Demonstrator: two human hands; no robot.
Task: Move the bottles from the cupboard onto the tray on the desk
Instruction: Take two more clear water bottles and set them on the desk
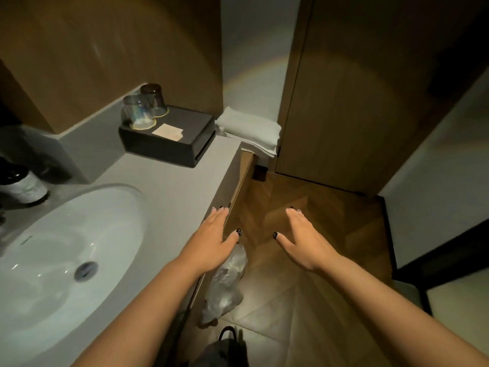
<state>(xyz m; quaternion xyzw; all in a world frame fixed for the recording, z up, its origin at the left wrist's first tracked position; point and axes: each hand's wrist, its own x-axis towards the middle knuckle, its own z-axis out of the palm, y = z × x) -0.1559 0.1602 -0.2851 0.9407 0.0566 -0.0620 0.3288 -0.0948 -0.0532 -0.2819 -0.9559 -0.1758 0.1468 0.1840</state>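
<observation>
Both my hands reach forward, palms down, fingers straight, holding nothing. My left hand (213, 239) hovers at the front edge of a grey vanity counter (182, 192). My right hand (304, 242) is over the wooden floor (312, 215) to the right of it. A dark bottle with a pale label (23, 185) stands at the far left of the counter, beside the sink. No cupboard interior, tray or desk is in view.
A white sink (60, 250) fills the lower left. A black box (169, 136) carries two upturned glasses (144, 109). Folded white towels (251, 131) lie at the counter's far end. A clear plastic bag (227, 282) hangs below the counter. A wooden door (370, 102) stands ahead.
</observation>
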